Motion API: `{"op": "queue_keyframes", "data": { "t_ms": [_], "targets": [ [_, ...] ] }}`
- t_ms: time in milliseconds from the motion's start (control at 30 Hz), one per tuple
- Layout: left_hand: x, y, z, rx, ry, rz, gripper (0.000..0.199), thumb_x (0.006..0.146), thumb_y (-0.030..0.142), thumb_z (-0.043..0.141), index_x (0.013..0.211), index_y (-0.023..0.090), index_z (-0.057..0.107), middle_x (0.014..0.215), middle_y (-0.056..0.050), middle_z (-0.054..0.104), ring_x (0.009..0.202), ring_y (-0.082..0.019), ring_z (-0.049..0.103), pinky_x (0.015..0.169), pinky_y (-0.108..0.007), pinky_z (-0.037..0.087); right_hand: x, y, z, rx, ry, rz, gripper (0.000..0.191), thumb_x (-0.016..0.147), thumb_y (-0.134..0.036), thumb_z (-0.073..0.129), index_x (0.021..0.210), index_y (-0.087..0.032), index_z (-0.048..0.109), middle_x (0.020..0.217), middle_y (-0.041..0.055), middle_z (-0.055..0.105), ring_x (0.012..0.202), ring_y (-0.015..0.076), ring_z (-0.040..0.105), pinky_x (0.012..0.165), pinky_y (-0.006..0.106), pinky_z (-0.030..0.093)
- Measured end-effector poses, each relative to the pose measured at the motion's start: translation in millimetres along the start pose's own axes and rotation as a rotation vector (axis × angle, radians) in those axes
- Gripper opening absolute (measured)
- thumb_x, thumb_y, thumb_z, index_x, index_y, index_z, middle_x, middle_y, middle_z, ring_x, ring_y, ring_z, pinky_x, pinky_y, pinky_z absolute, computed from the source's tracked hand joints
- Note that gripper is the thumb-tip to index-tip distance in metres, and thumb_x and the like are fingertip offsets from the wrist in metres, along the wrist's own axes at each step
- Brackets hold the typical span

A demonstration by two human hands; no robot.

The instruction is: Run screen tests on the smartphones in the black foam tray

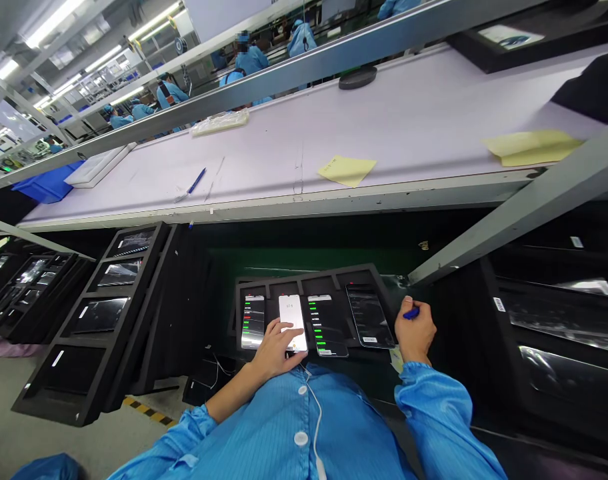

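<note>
My left hand (277, 347) lies over a phone with a lit white screen (291, 308). Its fingers are spread and their tips touch the glass; the thumb is by the phone's lower edge, where a white cable (318, 407) runs down. My right hand (416, 332) is closed around a blue pen (411, 313), at the right of a black foam tray (369, 272). Also in that tray are a phone with a coloured text list (253, 323) at left, a similar listing phone (327, 327) right of centre, and a dark-screened phone (369, 317) at the right end.
Stacked black trays with phones stand at left (91, 320) and right (559, 313). A white shelf (264, 160) crosses ahead, bearing another pen (197, 181), yellow paper (348, 171) and a blue bin (49, 183). A grey metal post (514, 207) slants at right. People in blue work beyond.
</note>
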State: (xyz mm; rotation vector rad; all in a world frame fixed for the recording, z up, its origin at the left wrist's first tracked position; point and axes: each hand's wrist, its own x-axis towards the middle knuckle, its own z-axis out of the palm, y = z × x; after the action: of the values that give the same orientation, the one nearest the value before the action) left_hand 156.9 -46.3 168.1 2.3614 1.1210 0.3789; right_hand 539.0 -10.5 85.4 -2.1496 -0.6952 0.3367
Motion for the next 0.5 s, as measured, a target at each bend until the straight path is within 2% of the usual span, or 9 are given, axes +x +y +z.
{"op": "queue_keyframes", "data": {
  "t_ms": [133,233,400,500],
  "targets": [
    [-5,3,3.5,0.032,-0.061,0.012,0.070,0.099,0.053,0.076,0.160,0.025,0.056,0.146,-0.013,0.072,0.149,-0.035,0.056,0.133,-0.063,0.034,0,1,0,-0.009,-0.011,-0.003,0.049,0.106,-0.063,0.048,0.106,-0.019,0.070,0.080,0.0094,0.065,0.072,0.0262,0.055,0.075,0.038,0.042],
    [-1,4,2.2,0.049,-0.054,0.019,0.073,0.097,0.057,0.078,0.159,0.024,0.058,0.145,-0.013,0.073,0.150,-0.035,0.055,0.133,-0.064,0.034,0,1,-1,-0.013,-0.011,0.004,0.045,0.106,-0.060,0.050,0.106,-0.019,0.070,0.079,0.0088,0.064,0.071,0.0259,0.054,0.074,0.037,0.042],
    [-4,2,-3.9,0.015,0.093,-0.029,0.046,0.100,0.052,0.076,0.136,0.024,0.072,0.118,-0.010,0.082,0.133,-0.033,0.067,0.132,-0.065,0.033,-1,-1,-2,-0.009,-0.015,0.002,0.046,0.107,-0.061,0.049,0.106,-0.019,0.069,0.080,0.0090,0.065,0.073,0.0268,0.056,0.076,0.038,0.044],
    [-14,-2,-7.4,0.010,0.161,-0.056,0.036,0.104,0.048,0.071,0.129,0.023,0.074,0.117,-0.010,0.081,0.124,-0.031,0.070,0.130,-0.064,0.037,0,-1,-2,-0.010,-0.025,0.004,0.049,0.107,-0.063,0.048,0.107,-0.019,0.069,0.082,0.0096,0.066,0.074,0.0273,0.057,0.077,0.039,0.044]
  ]
}}
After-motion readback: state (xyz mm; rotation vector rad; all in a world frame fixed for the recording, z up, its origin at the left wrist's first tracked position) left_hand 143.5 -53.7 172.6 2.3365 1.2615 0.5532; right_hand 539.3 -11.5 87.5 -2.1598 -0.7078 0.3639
